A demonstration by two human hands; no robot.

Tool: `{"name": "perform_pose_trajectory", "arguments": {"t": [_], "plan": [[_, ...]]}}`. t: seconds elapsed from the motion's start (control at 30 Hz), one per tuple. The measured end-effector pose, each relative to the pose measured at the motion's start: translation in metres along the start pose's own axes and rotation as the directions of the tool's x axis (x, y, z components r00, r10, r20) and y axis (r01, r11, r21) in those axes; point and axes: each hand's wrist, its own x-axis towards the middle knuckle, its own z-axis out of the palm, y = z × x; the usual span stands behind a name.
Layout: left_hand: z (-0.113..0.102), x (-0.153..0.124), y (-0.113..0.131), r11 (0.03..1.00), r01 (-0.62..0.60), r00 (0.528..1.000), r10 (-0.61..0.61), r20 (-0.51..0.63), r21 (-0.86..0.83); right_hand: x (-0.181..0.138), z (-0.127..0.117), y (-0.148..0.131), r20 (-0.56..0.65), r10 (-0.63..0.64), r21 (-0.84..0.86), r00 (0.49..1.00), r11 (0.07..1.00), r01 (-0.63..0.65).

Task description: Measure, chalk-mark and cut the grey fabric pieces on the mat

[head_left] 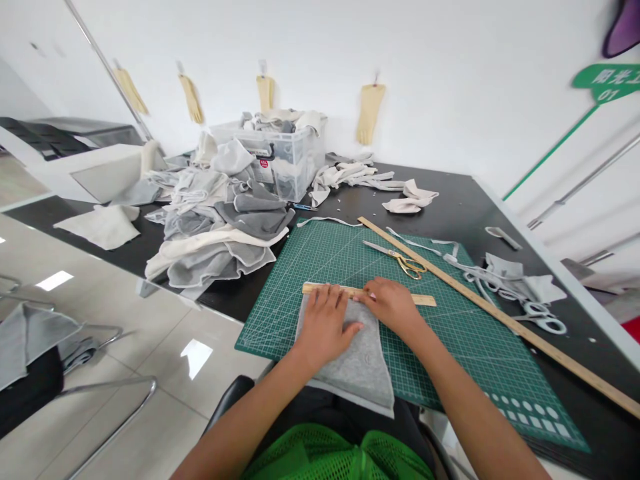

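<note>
A grey piece of fabric (361, 363) lies on the green cutting mat (465, 333), hanging over the near edge. My left hand (324, 325) rests flat on the fabric's upper left, fingers spread, fingertips touching a short wooden ruler (423, 300) laid across the fabric's top edge. My right hand (393, 303) is curled at the ruler's middle, fingers pressed together as in a pinch; what they hold is hidden.
Gold-handled scissors (405, 261) and a long wooden ruler (500, 319) lie on the mat beyond. White-handled scissors (543, 317) sit among scraps at right. A pile of grey and cream fabric (220, 233) and a clear plastic bin (280, 157) stand at left back.
</note>
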Motion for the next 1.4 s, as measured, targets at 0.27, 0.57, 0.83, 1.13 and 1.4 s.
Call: {"name": "perform_pose_trajectory", "arguments": {"t": [0.27, 0.57, 0.83, 1.13, 1.4], "plan": [[-0.001, 0.003, -0.019, 0.999, -0.024, 0.999, 0.023, -0.036, -0.025, 0.001, -0.001, -0.004, 0.027, -0.035, 0.043, 0.999, 0.998, 0.034], [-0.004, 0.010, -0.039, 0.999, 0.043, 0.994, -0.043, -0.104, 0.000, 0.000, -0.005, -0.007, 0.089, -0.063, 0.064, 0.994, 0.996, 0.058], [-0.018, 0.008, -0.029, 0.993, -0.085, 0.996, 0.085, -0.008, -0.082, -0.008, -0.028, 0.007, 0.250, -0.103, 0.167, 0.963, 0.984, 0.062], [-0.015, 0.013, -0.053, 0.986, -0.061, 0.998, 0.066, 0.025, -0.154, -0.007, -0.021, -0.002, 0.229, -0.216, 0.229, 0.949, 0.960, 0.164], [-0.011, 0.016, -0.075, 0.983, -0.005, 0.999, 0.012, 0.037, -0.185, -0.007, -0.015, -0.014, 0.224, -0.264, 0.132, 0.938, 0.962, 0.239]]}}
